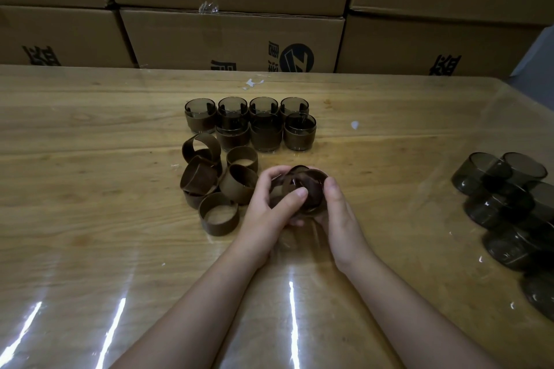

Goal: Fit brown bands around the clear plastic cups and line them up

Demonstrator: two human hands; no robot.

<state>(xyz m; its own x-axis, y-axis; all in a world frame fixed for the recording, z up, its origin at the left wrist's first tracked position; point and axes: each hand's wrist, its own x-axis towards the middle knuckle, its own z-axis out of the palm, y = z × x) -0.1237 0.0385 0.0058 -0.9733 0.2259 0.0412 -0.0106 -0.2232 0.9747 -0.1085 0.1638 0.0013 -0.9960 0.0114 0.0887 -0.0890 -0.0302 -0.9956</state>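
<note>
Both hands meet at table centre, just above the surface. Left hand [269, 207] and right hand [340, 219] curl round one smoky clear cup [299, 170], tilted with its mouth facing away. Fingers wrap under it, and the left thumb presses on the rim of a brown band [314, 204] sitting at the cup; can't tell how far on it is. Banded cups [265, 132] stand upright just beyond the hands in two touching rows, four at the back and three in front. Loose bands [218, 213] lie heaped just left of the left hand, some upright, some tipped. Bare cups [506, 210] are piled at the right edge of the table [90, 189], well apart from the hands. Cardboard boxes [233, 36] are stacked behind the table.
</note>
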